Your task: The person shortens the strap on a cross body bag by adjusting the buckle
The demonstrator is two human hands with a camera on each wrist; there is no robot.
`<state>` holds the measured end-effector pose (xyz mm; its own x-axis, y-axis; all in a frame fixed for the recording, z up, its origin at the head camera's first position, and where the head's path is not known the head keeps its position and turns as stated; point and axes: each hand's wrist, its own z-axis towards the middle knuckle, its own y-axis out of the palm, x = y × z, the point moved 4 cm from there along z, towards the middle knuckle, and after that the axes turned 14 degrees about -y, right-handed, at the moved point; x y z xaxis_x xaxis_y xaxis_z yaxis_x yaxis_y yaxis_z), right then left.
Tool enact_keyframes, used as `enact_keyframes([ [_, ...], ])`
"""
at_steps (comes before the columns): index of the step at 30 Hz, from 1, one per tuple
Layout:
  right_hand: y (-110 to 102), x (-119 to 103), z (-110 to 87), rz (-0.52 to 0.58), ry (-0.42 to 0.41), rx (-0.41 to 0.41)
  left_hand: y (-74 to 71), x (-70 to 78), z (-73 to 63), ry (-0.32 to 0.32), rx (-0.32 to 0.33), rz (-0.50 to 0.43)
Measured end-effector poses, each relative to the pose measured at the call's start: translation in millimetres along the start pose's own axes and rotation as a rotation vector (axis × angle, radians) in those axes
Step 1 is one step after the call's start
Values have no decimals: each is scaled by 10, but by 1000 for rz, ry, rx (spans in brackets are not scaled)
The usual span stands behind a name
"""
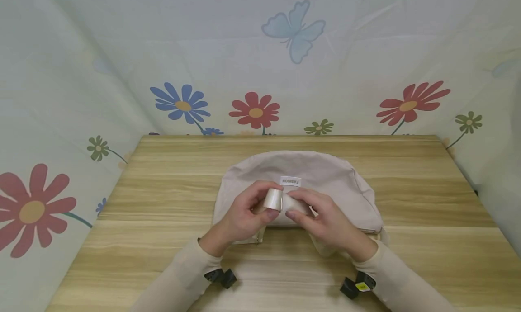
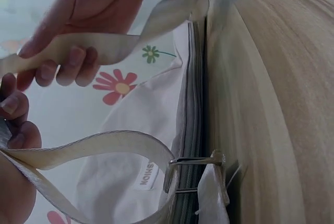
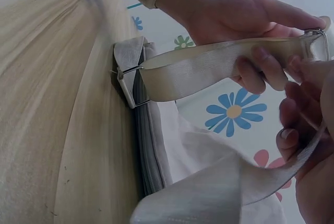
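A pale pinkish-beige bag (image 1: 252,172) lies on the table with its FASHION label (image 1: 291,181) upside down in the head view. Above its near edge, my left hand (image 1: 248,210) pinches the beige webbing strap (image 3: 193,70) beside a metal slider buckle (image 3: 315,33). My right hand (image 1: 321,212) grips another stretch of the strap between thumb and fingers, close to the left fingertips. From the left hand, the strap loops down through a metal ring (image 2: 198,160) at the bag's end. The fingers partly hide the buckle.
The wood-grain table (image 1: 171,176) extends around the bag on all sides. Behind it hangs a white backdrop (image 1: 346,77) printed with flowers and a butterfly. Black wrist devices (image 1: 228,278) sit on both sleeves, low over the table.
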<state>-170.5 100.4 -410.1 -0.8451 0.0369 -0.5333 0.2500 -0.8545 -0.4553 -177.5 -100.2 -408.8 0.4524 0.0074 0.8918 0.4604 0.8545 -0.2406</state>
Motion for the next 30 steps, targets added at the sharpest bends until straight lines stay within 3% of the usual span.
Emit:
enact_keyframes([
  [6,4,10,-18,35,13,23,-13,-49,-26,-41,16,18],
  [15,-42,-93,90,-141,-78,-87,-45,-54,-33,-60,6,61],
  [21,-70,-190,183,-267,-131,-140,-21,-58,-7,-102,-24,33],
  [30,-254,-135,163,-329,-11,-224,-80,-40,-16,-136,55,52],
])
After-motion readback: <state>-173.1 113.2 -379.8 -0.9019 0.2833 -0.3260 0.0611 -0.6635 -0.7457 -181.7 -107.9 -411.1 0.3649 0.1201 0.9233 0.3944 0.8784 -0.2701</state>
